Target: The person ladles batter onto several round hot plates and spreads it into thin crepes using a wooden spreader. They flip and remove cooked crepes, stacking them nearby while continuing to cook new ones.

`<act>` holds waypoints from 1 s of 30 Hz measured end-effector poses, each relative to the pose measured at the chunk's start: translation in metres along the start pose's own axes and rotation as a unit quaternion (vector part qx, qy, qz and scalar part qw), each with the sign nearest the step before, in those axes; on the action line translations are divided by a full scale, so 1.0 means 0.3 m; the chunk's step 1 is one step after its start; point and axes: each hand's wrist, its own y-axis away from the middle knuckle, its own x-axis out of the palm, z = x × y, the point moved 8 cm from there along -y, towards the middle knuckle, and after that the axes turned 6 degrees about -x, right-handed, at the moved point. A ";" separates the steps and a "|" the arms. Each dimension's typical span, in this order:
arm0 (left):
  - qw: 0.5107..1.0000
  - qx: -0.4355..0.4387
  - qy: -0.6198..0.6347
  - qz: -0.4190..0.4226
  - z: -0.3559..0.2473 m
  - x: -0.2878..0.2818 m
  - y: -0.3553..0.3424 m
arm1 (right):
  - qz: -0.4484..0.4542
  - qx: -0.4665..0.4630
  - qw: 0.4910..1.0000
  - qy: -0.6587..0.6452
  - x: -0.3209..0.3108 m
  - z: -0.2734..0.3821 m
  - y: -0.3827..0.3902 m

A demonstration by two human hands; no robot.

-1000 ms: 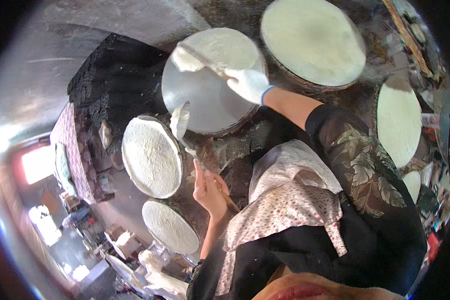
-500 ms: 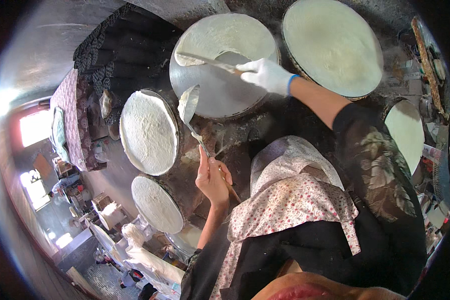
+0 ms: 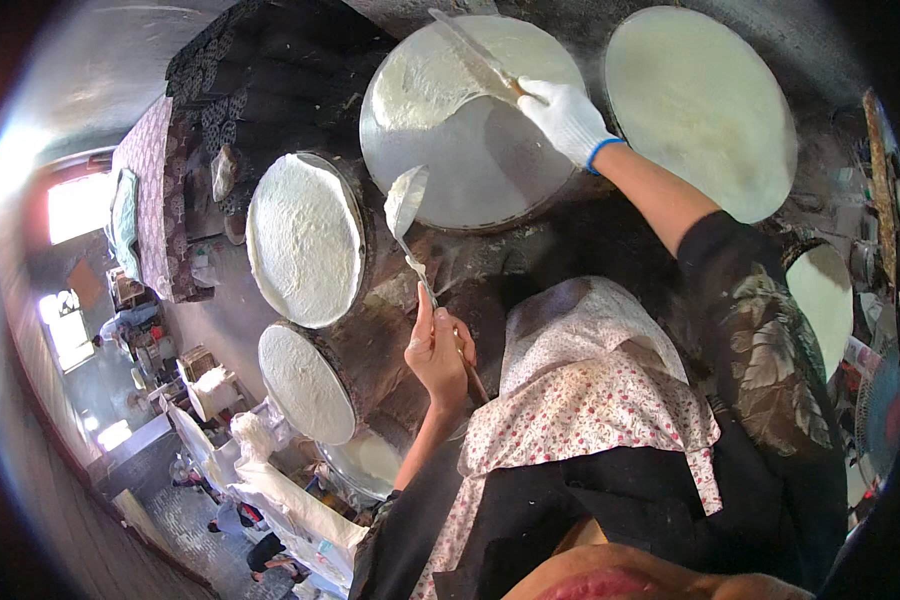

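My right hand [image 3: 568, 122], in a white knit glove with a blue cuff, is closed round the handle of a long flat-bladed spatula [image 3: 470, 48]. Its blade slants over pale batter [image 3: 420, 90] that coats the far part of a round griddle [image 3: 460, 185]; the near part shows bare grey metal. Closed round the long handle of a ladle [image 3: 404, 205], my bare left hand [image 3: 440, 360] is lower and nearer to me. White batter clings in the ladle's bowl, which hangs by the griddle's near left edge. Some batter also sticks to the ladle handle.
Batter-coated round griddles surround me: two on the left [image 3: 305, 240], [image 3: 305, 385], a large one at the far right [image 3: 705, 115], another right [image 3: 820, 300]. Dark patterned cloth [image 3: 270, 90] is at the far left. People work in the background at lower left.
The spatula has swung from pointing left to pointing up and left, its tip now at the griddle's far edge. The ladle stays near the griddle's left edge. The whole view has shifted slightly.
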 end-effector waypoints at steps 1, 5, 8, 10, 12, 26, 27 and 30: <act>1.000 -0.004 0.002 -0.005 0.000 0.001 0.001 | -0.033 -0.065 0.996 0.049 -0.013 0.043 -0.007; 0.999 -0.030 -0.005 -0.020 0.011 -0.003 0.006 | 0.174 -0.064 0.983 -0.016 0.087 0.052 0.019; 1.000 -0.017 -0.001 -0.023 0.008 -0.010 0.009 | 0.189 0.018 0.981 -0.051 0.103 0.016 0.011; 1.000 -0.017 0.003 -0.019 0.015 -0.013 0.005 | 0.062 0.057 0.994 -0.066 0.037 0.002 -0.017; 0.999 -0.033 0.014 -0.011 0.033 -0.013 -0.002 | -0.065 -0.096 0.993 0.031 -0.042 0.096 -0.033; 0.996 -0.064 0.036 -0.046 0.096 -0.064 -0.035 | 0.160 -0.096 0.979 0.087 0.051 0.070 -0.065; 0.996 -0.060 0.034 -0.050 0.095 -0.070 -0.034 | 0.261 -0.048 0.963 0.049 0.095 0.056 -0.037; 0.996 -0.043 -0.014 -0.072 0.068 -0.099 -0.054 | 0.280 0.035 0.959 0.029 0.049 0.058 -0.014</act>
